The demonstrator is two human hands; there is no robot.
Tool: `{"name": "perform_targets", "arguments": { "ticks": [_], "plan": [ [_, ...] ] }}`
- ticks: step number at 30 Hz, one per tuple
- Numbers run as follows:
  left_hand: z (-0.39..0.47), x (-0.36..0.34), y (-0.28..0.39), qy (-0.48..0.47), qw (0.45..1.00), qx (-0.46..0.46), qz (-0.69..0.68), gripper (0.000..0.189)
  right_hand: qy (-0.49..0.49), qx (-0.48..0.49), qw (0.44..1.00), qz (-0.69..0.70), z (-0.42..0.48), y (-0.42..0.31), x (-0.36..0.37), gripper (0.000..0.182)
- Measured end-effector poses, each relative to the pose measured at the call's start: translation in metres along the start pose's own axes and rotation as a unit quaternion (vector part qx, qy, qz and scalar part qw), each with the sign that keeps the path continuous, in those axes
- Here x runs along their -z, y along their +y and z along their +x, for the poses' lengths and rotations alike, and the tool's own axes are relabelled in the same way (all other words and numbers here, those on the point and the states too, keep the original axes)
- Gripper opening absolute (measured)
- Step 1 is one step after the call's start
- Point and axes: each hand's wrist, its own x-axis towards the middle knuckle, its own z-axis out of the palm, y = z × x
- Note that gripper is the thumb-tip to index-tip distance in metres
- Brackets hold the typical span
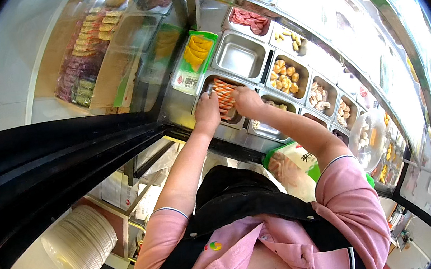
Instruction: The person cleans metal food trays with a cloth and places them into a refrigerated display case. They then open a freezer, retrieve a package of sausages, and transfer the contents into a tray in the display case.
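Orange-and-white striped sticks (223, 91), resembling crab sticks, lie stacked in a steel food pan (236, 122). My left hand (207, 110) holds the left side of the stack, with its fingertips partly hidden. From the right, my right hand (249, 101) has its curled fingers on the other ends of the sticks. Just behind this pan sits a bare steel pan (240, 56). To the left of that lies a green-and-clear packet (195, 59) with yellow food inside.
Further pans hold stuffed balls (283, 75), pink slices (249, 20) and other foods. A black frame post (173, 59) and glass panel border the left side. At the counter's front edge is a green-and-white food bag (293, 167). A stack of white plates (80, 243) stands lower left.
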Motion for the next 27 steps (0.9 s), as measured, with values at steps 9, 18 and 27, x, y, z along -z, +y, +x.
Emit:
{"name": "perform_targets", "arguments": {
  "ticks": [9,18,27],
  "plan": [
    [0.009,-0.027,-0.013,0.149,0.975,-0.158,0.048,0.042,-0.083,-0.097,0.989,-0.071,0.029,0.015,-0.006,0.015],
    [0.006,-0.018,-0.005,0.103,0.986,-0.132,0.003,0.048,-0.004,-0.06,0.991,-0.123,0.035,0.024,-0.031,0.017],
    [0.028,-0.033,-0.007,0.203,0.952,-0.226,0.026,0.046,-0.087,-0.131,0.985,-0.069,0.036,0.024,0.004,0.014]
  ]
}}
